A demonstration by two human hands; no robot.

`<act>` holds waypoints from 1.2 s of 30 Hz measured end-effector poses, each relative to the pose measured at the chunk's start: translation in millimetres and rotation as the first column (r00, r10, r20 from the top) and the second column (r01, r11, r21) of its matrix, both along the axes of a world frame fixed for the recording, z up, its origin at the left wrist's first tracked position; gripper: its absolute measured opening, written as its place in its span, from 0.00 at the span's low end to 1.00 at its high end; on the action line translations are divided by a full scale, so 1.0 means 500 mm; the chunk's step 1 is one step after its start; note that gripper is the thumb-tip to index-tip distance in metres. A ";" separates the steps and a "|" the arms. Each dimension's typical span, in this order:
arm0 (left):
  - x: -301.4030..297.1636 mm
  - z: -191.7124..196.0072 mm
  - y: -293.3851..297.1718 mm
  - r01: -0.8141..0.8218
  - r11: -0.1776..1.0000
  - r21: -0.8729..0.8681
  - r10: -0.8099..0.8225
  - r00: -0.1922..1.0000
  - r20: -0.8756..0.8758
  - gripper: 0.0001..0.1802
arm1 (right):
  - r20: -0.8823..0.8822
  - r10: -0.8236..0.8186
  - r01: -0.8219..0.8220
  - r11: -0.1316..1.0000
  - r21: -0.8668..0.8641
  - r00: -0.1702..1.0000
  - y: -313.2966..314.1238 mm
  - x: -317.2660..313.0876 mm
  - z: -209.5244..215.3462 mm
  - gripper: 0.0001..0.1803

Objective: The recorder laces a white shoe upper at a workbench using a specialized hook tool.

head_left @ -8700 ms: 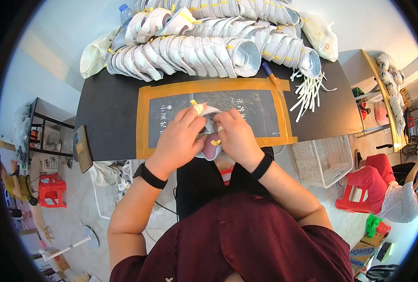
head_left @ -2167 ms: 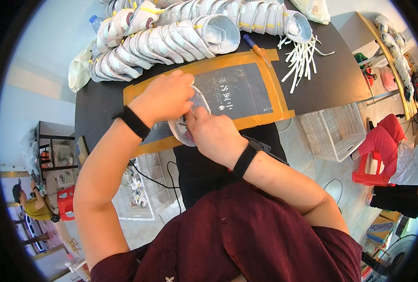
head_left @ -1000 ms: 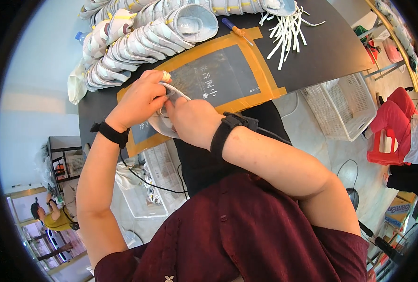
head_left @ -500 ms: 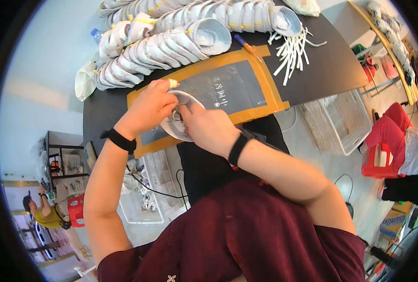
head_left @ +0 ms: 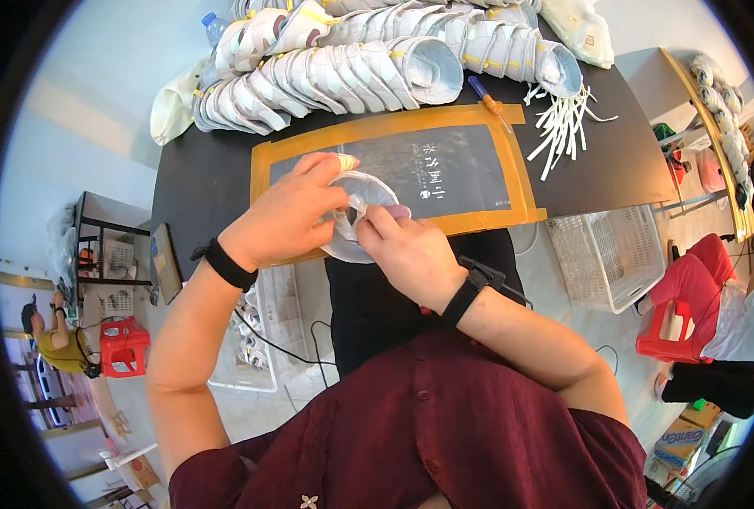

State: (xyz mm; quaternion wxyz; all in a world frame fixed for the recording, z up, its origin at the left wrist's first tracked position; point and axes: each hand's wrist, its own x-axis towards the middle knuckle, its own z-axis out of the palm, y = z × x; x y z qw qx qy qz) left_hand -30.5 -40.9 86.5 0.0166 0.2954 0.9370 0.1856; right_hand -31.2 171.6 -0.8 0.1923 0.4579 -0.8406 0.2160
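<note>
A pale grey shoe upper (head_left: 377, 183) with a rounded rim is held over the near edge of the table, its opening facing up. My left hand (head_left: 288, 216) grips its left side, fingers curled at the rim; a pale yellow wrap circles one fingertip. From the right, my right hand (head_left: 415, 259) is closed on the upper, thumb and fingers pinched at the middle of the opening. Whether a small piece sits in that pinch is hidden by the fingers. Under the hands lies a dark board (head_left: 394, 161) bordered with brown tape.
Nested rows of shoe uppers (head_left: 309, 89) line the table's far side. A blue-and-orange pen-like tool (head_left: 489, 102) and a bunch of white laces (head_left: 559, 131) lie to the right. White plastic baskets (head_left: 606, 254) stand below. A person sits on a red stool (head_left: 667, 332) at right.
My right hand has turned and shifted its pinch within the opening, and more of the shoe upper's rim shows. The whole view has shifted slightly. Both hands stay on the upper.
</note>
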 end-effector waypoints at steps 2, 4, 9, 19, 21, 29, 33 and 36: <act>-0.001 -0.002 -0.003 -0.009 0.999 -0.032 0.008 1.000 -0.016 0.07 | -0.009 -0.021 0.021 1.000 0.006 1.000 -0.002 0.002 0.001 0.14; 0.001 -0.003 -0.004 -0.088 0.995 -0.051 0.088 0.996 -0.010 0.07 | -0.015 -0.043 0.043 0.999 0.030 0.999 -0.004 0.004 0.003 0.14; 0.005 -0.018 0.012 -0.164 0.977 -0.139 0.160 0.986 -0.040 0.11 | 0.037 -0.040 0.038 0.998 0.053 0.999 -0.002 0.006 0.009 0.14; 0.004 -0.044 -0.016 -0.203 0.979 -0.002 0.200 0.961 0.191 0.04 | 0.067 -0.032 0.029 0.999 0.039 0.997 -0.001 0.006 0.007 0.16; 0.006 -0.049 -0.011 -0.203 0.979 0.018 0.198 0.966 0.166 0.05 | 0.071 -0.006 0.007 1.000 -0.012 0.997 -0.001 0.004 0.007 0.18; 0.014 -0.056 -0.002 -0.238 0.970 0.045 0.233 0.968 0.090 0.06 | 0.131 0.043 -0.046 0.999 0.015 0.990 -0.006 0.001 0.018 0.22; 0.007 -0.060 0.008 -0.205 0.978 0.039 0.206 0.978 -0.020 0.05 | 0.031 -0.020 0.014 0.983 0.181 0.999 -0.010 0.006 0.026 0.23; 0.009 -0.062 0.000 -0.221 0.974 0.053 0.220 0.975 0.023 0.06 | -0.013 -0.032 0.034 0.974 0.226 0.999 -0.012 0.008 0.030 0.23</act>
